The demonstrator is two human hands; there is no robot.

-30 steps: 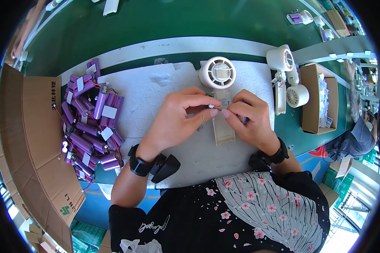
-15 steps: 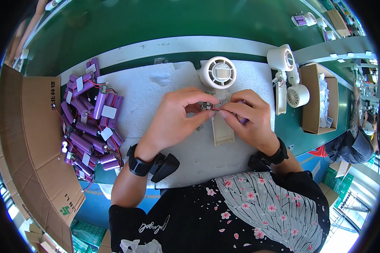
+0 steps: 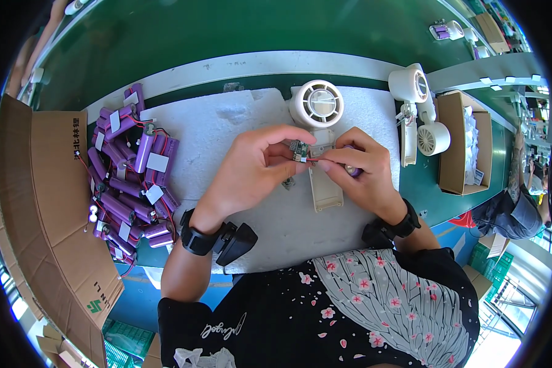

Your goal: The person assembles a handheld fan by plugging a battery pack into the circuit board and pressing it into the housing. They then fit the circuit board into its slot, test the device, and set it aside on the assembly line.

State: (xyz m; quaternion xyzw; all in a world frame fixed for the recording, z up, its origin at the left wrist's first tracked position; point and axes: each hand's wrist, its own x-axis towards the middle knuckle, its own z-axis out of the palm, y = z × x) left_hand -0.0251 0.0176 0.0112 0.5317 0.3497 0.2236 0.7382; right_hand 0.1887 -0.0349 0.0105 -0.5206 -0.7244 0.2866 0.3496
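Note:
A small green circuit board (image 3: pixel 300 149) with a pale connector is pinched between the thumb and fingers of my left hand (image 3: pixel 242 168). Red and dark wires (image 3: pixel 311 161) run from that connector to my right hand (image 3: pixel 373 168), whose thumb and index finger pinch them. Tucked in the same right hand is a purple battery (image 3: pixel 352 171), mostly hidden by the fingers. Beneath both hands lies a white handheld fan (image 3: pixel 316 105), its round head farther off and its open handle shell (image 3: pixel 327 191) pointing toward me.
A white foam sheet (image 3: pixel 227 116) covers the work spot. On the left, purple battery packs (image 3: pixel 118 207) with wires are heaped against an open cardboard carton (image 3: pixel 67 202). More white fans (image 3: pixel 409 84) and a box (image 3: pixel 451 178) of white pieces stand on the right.
The circuit board has tilted in my left fingers, so more of its green face shows. My right hand keeps its pinch on the wires, with only slight movement.

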